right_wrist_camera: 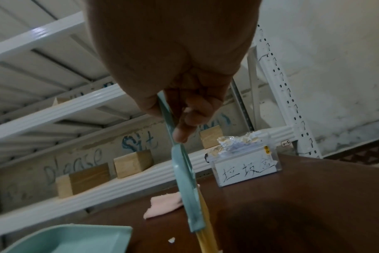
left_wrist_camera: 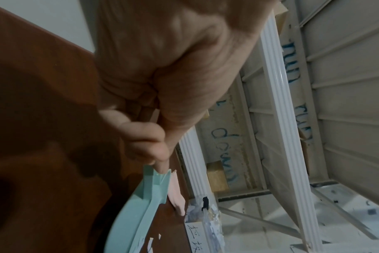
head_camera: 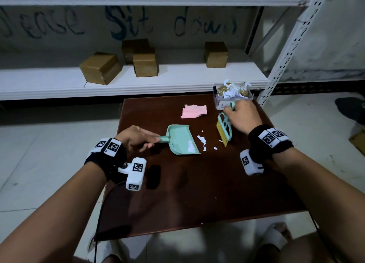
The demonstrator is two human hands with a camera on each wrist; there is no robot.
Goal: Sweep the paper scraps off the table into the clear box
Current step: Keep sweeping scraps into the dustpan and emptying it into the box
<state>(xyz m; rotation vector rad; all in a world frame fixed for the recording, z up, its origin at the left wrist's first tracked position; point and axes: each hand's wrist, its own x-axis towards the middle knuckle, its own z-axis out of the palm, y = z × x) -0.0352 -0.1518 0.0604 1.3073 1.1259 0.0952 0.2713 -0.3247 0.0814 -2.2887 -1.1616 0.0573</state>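
A mint-green dustpan (head_camera: pixel 182 141) lies on the dark wooden table (head_camera: pixel 197 193), and my left hand (head_camera: pixel 136 137) grips its handle (left_wrist_camera: pixel 157 176). Some white scraps sit inside the pan. More white paper scraps (head_camera: pixel 202 140) lie just right of its lip. My right hand (head_camera: pixel 242 115) holds a small mint brush (head_camera: pixel 224 129) with yellow bristles, standing right of the scraps. The clear box (head_camera: pixel 233 94), labelled in front and full of crumpled scraps, stands at the table's far right corner (right_wrist_camera: pixel 247 164).
A pink cloth (head_camera: pixel 194 111) lies at the back of the table. Behind it runs a white metal shelf (head_camera: pixel 118 83) with several cardboard boxes (head_camera: pixel 100 68). A shelf upright (head_camera: pixel 284 51) stands right of the clear box.
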